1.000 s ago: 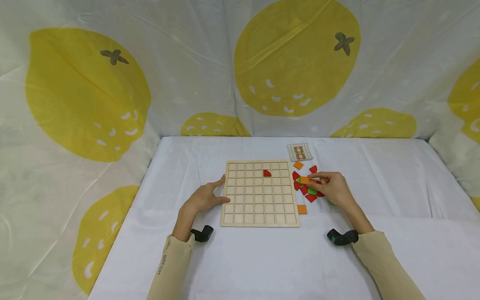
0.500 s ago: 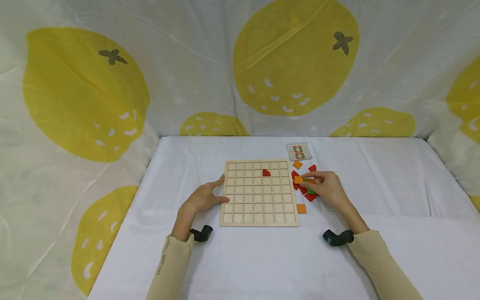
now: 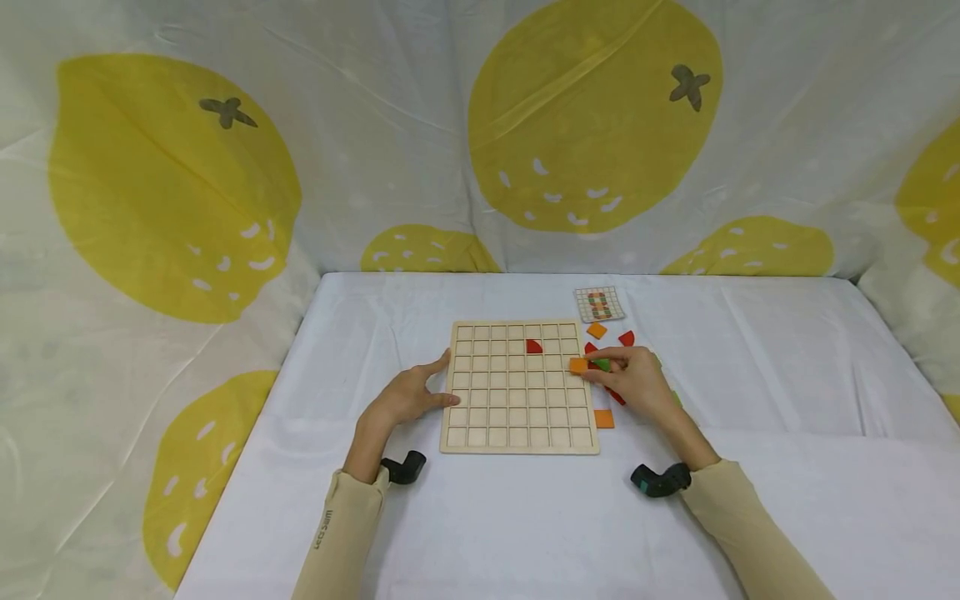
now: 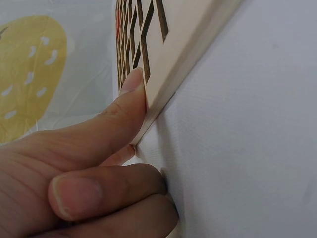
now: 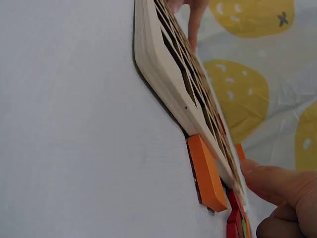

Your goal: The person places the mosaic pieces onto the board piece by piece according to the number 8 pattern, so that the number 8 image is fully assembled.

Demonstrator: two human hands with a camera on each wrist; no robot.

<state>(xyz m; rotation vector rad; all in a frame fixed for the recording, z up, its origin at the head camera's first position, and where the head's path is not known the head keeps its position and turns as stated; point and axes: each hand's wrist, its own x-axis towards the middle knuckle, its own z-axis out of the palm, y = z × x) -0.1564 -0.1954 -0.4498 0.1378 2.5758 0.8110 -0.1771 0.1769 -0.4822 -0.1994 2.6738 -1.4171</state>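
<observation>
A wooden grid board (image 3: 519,417) lies flat on the white table. My left hand (image 3: 405,396) holds its left edge; in the left wrist view the thumb (image 4: 124,111) rests on the rim, with the other fingers bent beside it. My right hand (image 3: 637,379) pinches an orange square tile (image 3: 577,366) between thumb and fingertips, over the board's right edge. One red quarter-circle tile (image 3: 533,346) sits in a cell of the upper rows. Below and behind the right hand lie red and green tiles, partly hidden.
A small pattern card (image 3: 599,304) lies beyond the board's far right corner. Near it are a loose orange tile (image 3: 596,331) and a red tile (image 3: 626,338). Another orange square (image 3: 604,419) lies against the board's right side. Lemon-print cloth (image 3: 390,125) hangs behind the table.
My right hand has moved left with the orange tile, from above the tile pile to the board's right edge. The left hand and the board stay where they were.
</observation>
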